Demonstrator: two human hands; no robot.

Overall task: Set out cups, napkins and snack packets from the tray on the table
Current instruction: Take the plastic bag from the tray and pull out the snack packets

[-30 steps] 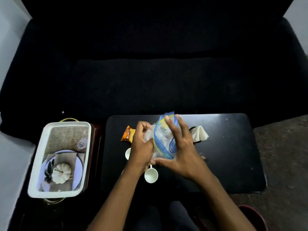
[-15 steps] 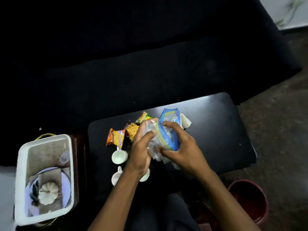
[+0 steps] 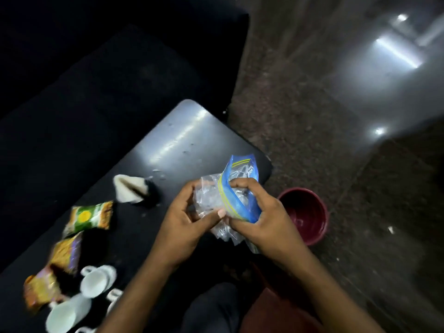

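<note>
Head view showed my left hand (image 3: 185, 219) and my right hand (image 3: 262, 217) both gripping a crumpled clear zip bag (image 3: 230, 200) with a blue top and yellow seal lines, held above the near right corner of the black table (image 3: 182, 135). My left fingers pinched the clear plastic; my right closed around the blue band. On the table to the left lay a folded white napkin (image 3: 128, 192), a green snack packet (image 3: 90, 217), and two orange-and-purple packets (image 3: 67, 253) (image 3: 39, 290). White cups (image 3: 96, 282) (image 3: 66, 316) clustered near the table's front edge. A maroon bucket (image 3: 310, 215) stood on the floor just right of my hands.
</note>
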